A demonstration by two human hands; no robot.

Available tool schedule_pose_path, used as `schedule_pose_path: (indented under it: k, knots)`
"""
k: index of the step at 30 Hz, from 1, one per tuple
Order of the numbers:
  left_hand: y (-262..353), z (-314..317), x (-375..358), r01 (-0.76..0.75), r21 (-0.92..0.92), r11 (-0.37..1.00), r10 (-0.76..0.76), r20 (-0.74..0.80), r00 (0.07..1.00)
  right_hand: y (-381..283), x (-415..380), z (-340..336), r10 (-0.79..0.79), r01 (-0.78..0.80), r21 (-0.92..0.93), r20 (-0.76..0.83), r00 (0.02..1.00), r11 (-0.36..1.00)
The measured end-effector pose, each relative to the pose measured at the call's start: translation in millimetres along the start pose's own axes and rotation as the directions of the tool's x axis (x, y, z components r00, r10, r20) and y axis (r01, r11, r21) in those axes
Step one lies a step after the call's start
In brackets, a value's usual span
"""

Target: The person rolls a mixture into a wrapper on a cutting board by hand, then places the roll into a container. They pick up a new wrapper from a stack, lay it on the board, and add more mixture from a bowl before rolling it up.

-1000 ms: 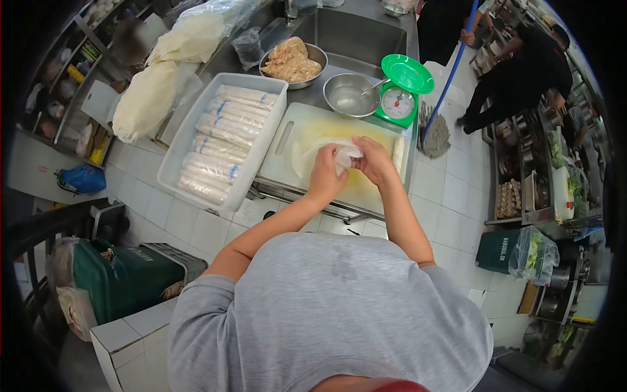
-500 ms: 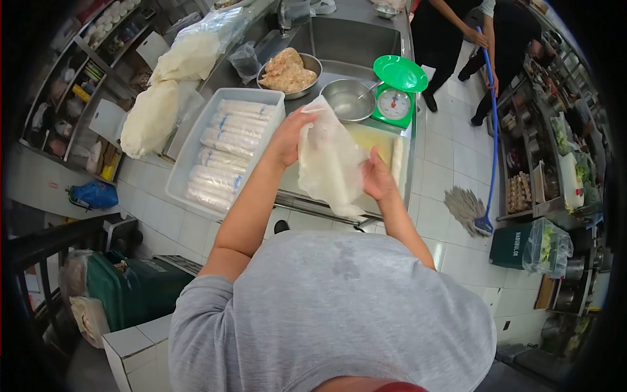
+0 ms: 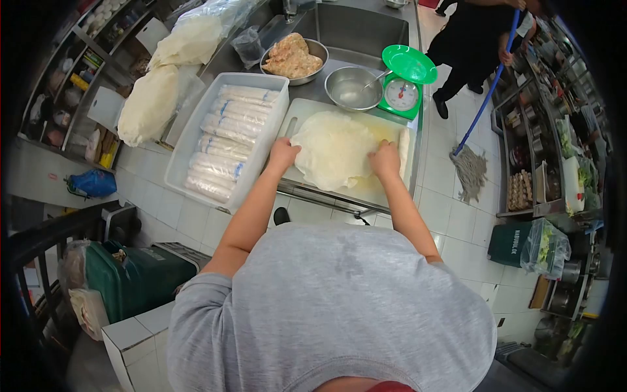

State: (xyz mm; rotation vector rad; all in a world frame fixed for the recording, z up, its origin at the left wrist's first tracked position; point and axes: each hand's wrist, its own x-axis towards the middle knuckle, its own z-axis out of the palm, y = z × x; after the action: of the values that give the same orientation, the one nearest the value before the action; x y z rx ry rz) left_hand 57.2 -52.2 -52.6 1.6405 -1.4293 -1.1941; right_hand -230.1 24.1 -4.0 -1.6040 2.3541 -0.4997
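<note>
Sheet point(image 3: 334, 151) moved from mid-air to flat on the middle of the cutting board point(image 3: 308, 108), left hand point(image 3: 284, 155) and right hand point(image 3: 386, 159) pinching opposite sides, presumably keeping it spread beside the right-edge roll point(image 3: 404, 149).

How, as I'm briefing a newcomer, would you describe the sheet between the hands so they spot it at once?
On the near side of the steel sink is a pale cutting board. The sheet lies on it, between the left hand and the right hand. It is thin, broad and roundish with an uneven edge, unlike the slim roll near the board's right side.
</note>
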Motion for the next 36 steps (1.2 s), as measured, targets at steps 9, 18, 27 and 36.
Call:
schedule_pose_path:
  k: [9,18,27,36]
  knots:
    - [33,-4,-65,0.069,0.119,0.991,-0.082,0.109,0.991,7,10,-11,0.072,-0.069,0.323,0.002,0.997,0.944]
    - [32,-15,-75,0.079,0.146,0.986,-0.101,0.154,0.983,25,9,7,0.017,-0.030,0.197,0.066,0.998,0.980]
    - [23,-16,-68,0.003,0.273,0.962,-0.016,0.046,0.999,-29,52,-32,-0.359,0.402,0.069,-0.330,0.873,0.913]
    - [4,-17,-56,-0.095,0.341,0.935,0.083,0.048,0.995,-79,125,-23,-0.358,0.401,-0.217,0.211,0.909,0.890]
